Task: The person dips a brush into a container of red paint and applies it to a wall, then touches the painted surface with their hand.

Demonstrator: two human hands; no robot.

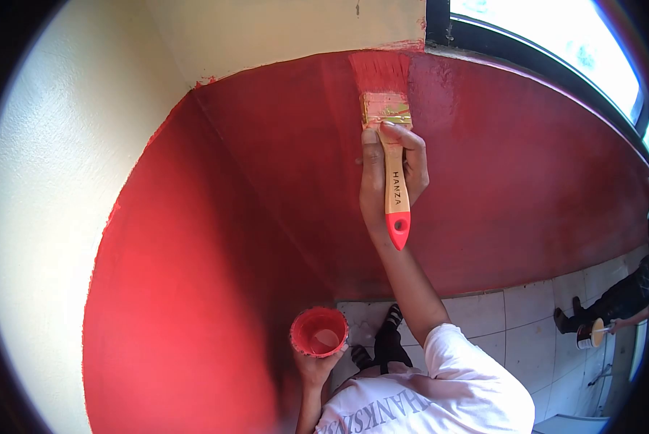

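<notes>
My right hand grips a flat paintbrush by its wooden handle, thumb and fingers near the metal ferrule. The handle has a red tip with a hole and the word HANZA. Its red-coated bristles touch the red wall just under the cream upper part. Lower down, my left hand holds a small cup of red paint from below, its mouth facing up. Red paint coats the inside of the cup, and a small pool shows at the bottom.
A dark-framed window runs along the upper right, above a sill. The wall corner lies to the left. White floor tiles show below. At the far right, another person's hand holds a paint can.
</notes>
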